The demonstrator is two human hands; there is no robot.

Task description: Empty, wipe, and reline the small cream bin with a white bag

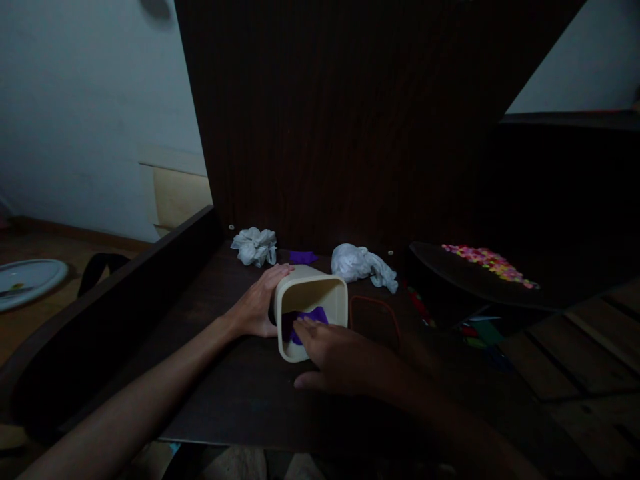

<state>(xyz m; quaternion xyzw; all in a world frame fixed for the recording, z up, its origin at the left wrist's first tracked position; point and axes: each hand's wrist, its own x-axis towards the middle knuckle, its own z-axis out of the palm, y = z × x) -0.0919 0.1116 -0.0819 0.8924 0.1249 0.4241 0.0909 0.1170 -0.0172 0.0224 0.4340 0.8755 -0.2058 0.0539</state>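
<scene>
A cream plastic bin lies tilted on its side on the dark wooden surface, its square mouth facing me. My left hand is wrapped round the bin's left side and grips it. Inside lies a purple cloth. My right hand reaches into the mouth with fingers stretched out, their tips resting on the cloth. Its thumb stays outside, apart from the fingers, below the rim. The bin's far end is mostly hidden behind its rim and my left hand.
Behind the bin sit two crumpled white plastic bags and a purple piece. A reddish-brown rectangular frame lies at right. Small colourful pieces cover part of a dark ledge. A raised wooden side borders the left.
</scene>
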